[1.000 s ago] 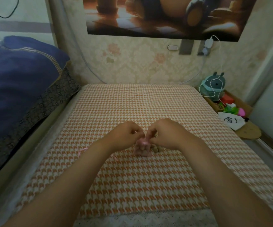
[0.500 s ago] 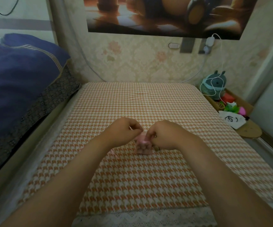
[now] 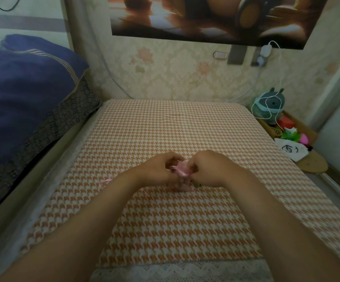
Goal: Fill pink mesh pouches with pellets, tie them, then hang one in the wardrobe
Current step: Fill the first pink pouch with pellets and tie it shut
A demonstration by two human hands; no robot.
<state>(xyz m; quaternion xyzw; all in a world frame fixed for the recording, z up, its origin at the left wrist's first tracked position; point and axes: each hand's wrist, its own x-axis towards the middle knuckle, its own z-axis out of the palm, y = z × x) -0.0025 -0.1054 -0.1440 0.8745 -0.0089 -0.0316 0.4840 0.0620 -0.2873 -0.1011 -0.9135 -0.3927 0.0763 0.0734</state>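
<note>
Pink pouch (image 3: 182,176), orange-and-white houndstooth cloth (image 3: 165,129), navy quilt (image 3: 22,88), cream floral wallpaper (image 3: 175,68)

The tablecloth (image 3: 165,129) is woven cloth, matt and slightly coarse, in orange-and-cream houndstooth — at six o'clock its lace trim (image 3: 181,269) is white openwork. At the centre the pouch (image 3: 182,187) is thin pink mesh, and the ribbon (image 3: 180,172) is satin with a soft sheen. At nine o'clock the quilt (image 3: 22,88) is matt blue cloth. At twelve o'clock the poster (image 3: 205,15) looks glossy, and the wallpaper (image 3: 175,74) under it matt. At one o'clock the charger (image 3: 265,50) is smooth white plastic.
</note>
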